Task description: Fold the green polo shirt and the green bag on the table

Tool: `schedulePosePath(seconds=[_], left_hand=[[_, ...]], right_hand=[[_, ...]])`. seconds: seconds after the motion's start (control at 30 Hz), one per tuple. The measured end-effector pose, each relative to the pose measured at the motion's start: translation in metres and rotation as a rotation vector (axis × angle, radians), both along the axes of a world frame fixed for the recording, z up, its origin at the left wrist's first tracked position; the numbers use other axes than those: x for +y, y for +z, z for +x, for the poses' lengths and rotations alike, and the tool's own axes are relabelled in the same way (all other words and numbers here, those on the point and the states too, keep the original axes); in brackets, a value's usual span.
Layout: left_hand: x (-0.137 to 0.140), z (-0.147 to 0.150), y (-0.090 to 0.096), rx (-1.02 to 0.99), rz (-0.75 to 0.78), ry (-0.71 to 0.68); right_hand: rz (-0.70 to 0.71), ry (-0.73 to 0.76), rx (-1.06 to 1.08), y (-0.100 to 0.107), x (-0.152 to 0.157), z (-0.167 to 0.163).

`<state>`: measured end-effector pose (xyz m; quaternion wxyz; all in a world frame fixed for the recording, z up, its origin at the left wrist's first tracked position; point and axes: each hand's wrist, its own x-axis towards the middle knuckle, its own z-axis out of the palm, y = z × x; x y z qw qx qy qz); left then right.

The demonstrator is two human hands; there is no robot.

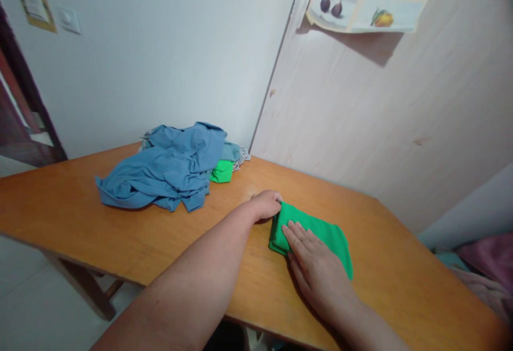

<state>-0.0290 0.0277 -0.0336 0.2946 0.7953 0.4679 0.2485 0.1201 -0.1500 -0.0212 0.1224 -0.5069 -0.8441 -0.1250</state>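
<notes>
A bright green piece of cloth (320,227), folded into a thick, layered rectangle, lies on the wooden table in front of me. At its far left corner, my left hand (266,205) pinches the edge; some of its fingertips are hidden by the fabric. My right hand (315,268) rests flat on top of the near side, fingers stretched out and close together, with the thumb low by the near edge. Whether the cloth is a shirt or another garment cannot be made out in this folded state.
Left of the cloth, a rumpled pile of blue clothing (172,166) sits on the table (224,223) near the wall, with a smaller green piece (222,171) poking out. A fruit poster (368,1) hangs on the wooden panel. Pinkish fabric (487,257) lies beyond the right edge.
</notes>
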Motion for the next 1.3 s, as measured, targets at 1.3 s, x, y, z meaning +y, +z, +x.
schedulePosePath(seconds=[1.3], left_hand=[[-0.066,0.013,0.034,0.536,0.287,-0.250]], right_hand=[[-0.169,-0.217,0.908,-0.006,-0.029,0.100]])
